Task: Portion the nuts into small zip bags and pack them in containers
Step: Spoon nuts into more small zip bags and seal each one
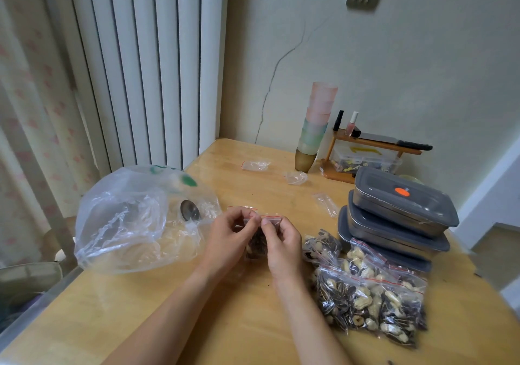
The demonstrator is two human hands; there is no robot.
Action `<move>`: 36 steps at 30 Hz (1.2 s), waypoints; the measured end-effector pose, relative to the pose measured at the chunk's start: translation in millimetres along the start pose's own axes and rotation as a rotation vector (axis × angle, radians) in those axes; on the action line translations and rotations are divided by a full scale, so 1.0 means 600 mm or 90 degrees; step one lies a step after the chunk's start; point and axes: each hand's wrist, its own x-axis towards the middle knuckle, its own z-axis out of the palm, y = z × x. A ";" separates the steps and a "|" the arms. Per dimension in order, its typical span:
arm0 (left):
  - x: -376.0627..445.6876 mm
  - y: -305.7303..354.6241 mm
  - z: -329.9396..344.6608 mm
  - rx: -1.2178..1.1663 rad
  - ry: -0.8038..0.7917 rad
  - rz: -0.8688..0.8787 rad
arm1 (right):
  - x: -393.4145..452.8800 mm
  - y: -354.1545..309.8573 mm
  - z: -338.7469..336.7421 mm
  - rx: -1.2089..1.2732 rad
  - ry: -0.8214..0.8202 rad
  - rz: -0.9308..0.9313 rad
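Here, hands: the left hand (225, 236) and the right hand (282, 242) meet over the pale wooden table (197, 308), both raised just above its top.
Left fingers: curled, thumb and forefinger clamped on the red-striped top edge of a small clear zip bag (257, 245).
Right fingers: curled the same way, pinching that strip just beside the left fingertips, so the two pinches nearly touch.
Bag in hand: it hangs below the fingertips between the two palms, dark striped seeds and pale nuts showing through; whether the seal is closed I cannot tell.
Filled bags: a heap of small clear zip bags of mixed nuts and seeds (368, 294) lies on the table just to the right of the right wrist, the bags overlapping one another.
Containers: three grey-lidded steel boxes (399, 212) stand stacked beyond that heap, well right of the fingers; the top lid bears an orange dot.
Big bag: a large crumpled clear plastic bag (132, 218) sits just left of the left hand, pale nuts in its bottom and a round metal spoon bowl (190, 210) showing through its side near the left knuckles.
Empty bags: three small clear zip bags lie flat beyond the fingertips, one (326, 203) near the boxes, two farther back.
Far corner: a leaning stack of pastel plastic cups (313, 128) stands by the wall beside a small wooden rack (374, 150).
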 end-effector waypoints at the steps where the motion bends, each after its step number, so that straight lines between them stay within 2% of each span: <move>1: 0.000 0.000 0.000 0.003 0.001 0.003 | 0.000 -0.001 0.000 -0.007 0.004 -0.001; 7: 0.001 -0.001 0.000 -0.008 -0.016 0.004 | -0.002 -0.003 0.004 -0.056 0.023 -0.017; 13: 0.003 -0.003 -0.001 -0.021 0.012 -0.016 | -0.002 -0.008 -0.001 -0.029 0.039 -0.020; 21: 0.001 -0.001 0.001 -0.027 -0.009 -0.017 | -0.006 -0.007 -0.001 -0.031 -0.005 -0.017; 36: 0.001 -0.002 -0.002 -0.047 0.003 -0.042 | -0.002 -0.010 -0.007 -0.030 0.028 -0.027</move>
